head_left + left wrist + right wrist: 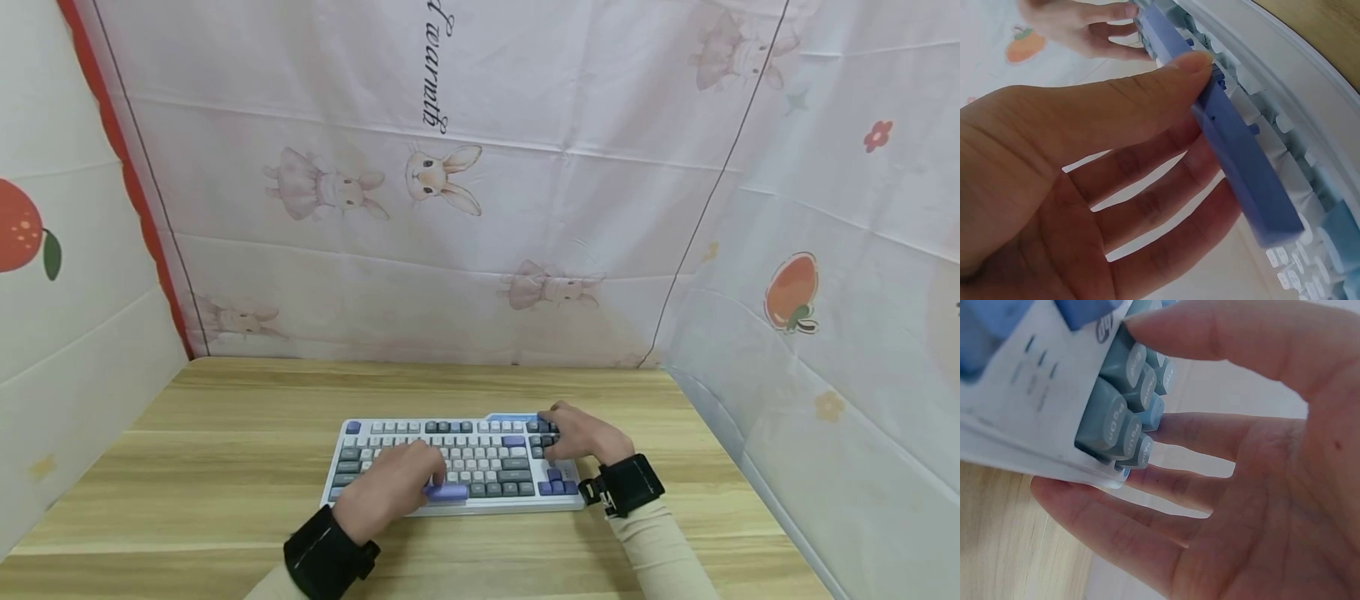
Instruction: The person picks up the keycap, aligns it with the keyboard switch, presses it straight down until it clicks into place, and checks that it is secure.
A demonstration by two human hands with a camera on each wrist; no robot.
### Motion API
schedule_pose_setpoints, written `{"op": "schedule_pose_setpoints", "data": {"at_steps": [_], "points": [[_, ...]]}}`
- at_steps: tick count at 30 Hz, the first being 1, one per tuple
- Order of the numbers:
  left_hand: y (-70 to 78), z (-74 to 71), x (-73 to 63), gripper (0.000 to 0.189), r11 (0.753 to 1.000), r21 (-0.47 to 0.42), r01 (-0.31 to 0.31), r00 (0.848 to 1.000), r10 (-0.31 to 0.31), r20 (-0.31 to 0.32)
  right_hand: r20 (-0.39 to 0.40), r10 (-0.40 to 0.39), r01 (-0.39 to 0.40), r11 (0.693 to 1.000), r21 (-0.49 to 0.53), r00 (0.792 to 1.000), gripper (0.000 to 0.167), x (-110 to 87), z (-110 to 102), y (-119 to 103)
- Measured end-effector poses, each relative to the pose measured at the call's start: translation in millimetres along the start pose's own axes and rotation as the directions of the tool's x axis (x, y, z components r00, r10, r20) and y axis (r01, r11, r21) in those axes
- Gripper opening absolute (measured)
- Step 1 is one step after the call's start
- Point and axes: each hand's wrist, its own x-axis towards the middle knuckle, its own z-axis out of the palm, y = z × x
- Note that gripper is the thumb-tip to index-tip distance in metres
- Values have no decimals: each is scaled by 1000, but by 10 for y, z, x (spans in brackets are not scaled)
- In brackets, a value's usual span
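My left hand [393, 487] pinches a long purple spacebar keycap [1247, 175] between thumb and fingers, over the front edge of a white keyboard [491, 504]. In the left wrist view, small stems stick out from the keycap's key-facing side. It is tilted, and I cannot tell whether it touches the board. My right hand [588, 435] rests at the keyboard's far right corner. In the right wrist view its thumb touches the board near the grey End key [1127, 362], and its fairly straight fingers reach along the back and right edges.
The keyboard lies on a wooden table [187, 467], with grey, white and purple keys. Behind the table hangs a pale cloth [465, 317] printed with rabbits. More printed cloth walls, the left [75, 333] and right [862, 350], stand at both sides.
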Motion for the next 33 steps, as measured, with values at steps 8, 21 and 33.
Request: {"op": "schedule_pose_setpoints", "data": {"at_steps": [8,21,33], "points": [[-26,28,33,28,1000,-12,-7,1000,7,-19,-2,-11,11,1000,1,1000,74,2,-7,-12],[-28,69,75,26,1000,-6,25,999,-25,-20,0,-8,8,1000,4,1000,74,1,-6,-10],[-57,119,115,27,1000,-16,16,1000,-16,-17,1,-7,7,1000,6,1000,74,4,2,7]]}}
